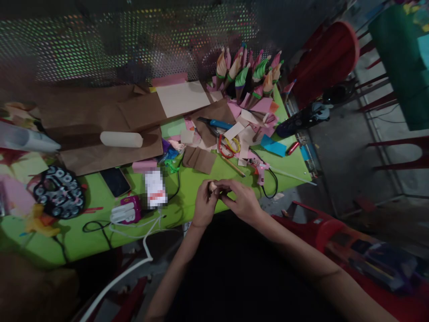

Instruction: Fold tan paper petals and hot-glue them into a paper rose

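My left hand and my right hand meet over the front edge of the green table. Between the fingertips of both is a small, pale brownish piece, mostly hidden, so its kind is unclear. Both hands are closed around it. Just beyond lie a pencil, red-handled scissors and a stack of brown paper pieces. To the right of my right hand rests a pink hot glue gun with a glue stick pointing right.
Twisted paper cones stand at the back right. A blue cutter lies among paper scraps. On the left are a white roll, a phone, a power strip, a yellow glue gun and a black round tray. Cables trail off the front edge.
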A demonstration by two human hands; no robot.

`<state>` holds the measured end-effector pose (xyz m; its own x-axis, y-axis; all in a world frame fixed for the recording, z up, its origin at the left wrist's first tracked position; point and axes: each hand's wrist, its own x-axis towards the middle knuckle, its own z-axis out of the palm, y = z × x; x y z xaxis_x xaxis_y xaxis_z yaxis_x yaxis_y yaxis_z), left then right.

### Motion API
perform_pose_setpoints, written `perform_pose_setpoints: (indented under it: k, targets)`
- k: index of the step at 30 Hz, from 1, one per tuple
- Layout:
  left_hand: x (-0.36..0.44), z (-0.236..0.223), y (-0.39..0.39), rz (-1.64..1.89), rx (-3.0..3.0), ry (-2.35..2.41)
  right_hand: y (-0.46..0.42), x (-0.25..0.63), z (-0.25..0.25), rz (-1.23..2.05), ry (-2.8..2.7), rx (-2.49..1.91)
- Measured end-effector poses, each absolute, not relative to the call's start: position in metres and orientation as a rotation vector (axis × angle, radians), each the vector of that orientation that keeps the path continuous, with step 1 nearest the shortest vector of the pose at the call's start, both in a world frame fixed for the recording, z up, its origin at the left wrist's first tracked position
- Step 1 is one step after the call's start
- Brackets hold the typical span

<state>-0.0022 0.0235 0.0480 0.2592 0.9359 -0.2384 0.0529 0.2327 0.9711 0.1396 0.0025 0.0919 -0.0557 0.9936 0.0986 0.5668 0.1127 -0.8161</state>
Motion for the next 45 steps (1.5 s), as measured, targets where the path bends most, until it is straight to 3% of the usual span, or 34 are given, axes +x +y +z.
perform_pose_setpoints:
  k: [5, 14, 32, 45]
  targets:
    - [-0.003, 0.054, 0.025, 0.824, 1.181, 1.16, 0.001, 0.141, 0.095, 0.792, -1.678, -1.506]
    - [-0.004, 0.055, 0.023, 0.79, 1.18, 1.128, -0.002, 0.144, 0.086, 0.495, -1.902, -1.518]
    - [-0.015, 0.046, 0.022, 0.76, 1.076, 0.908, 0.002, 0.148, 0.101, 0.921, -1.709, -1.413]
    - [-0.015, 0.047, 0.023, 0.784, 1.05, 0.831, -0.001, 0.147, 0.104, 0.689, -1.855, -1.431]
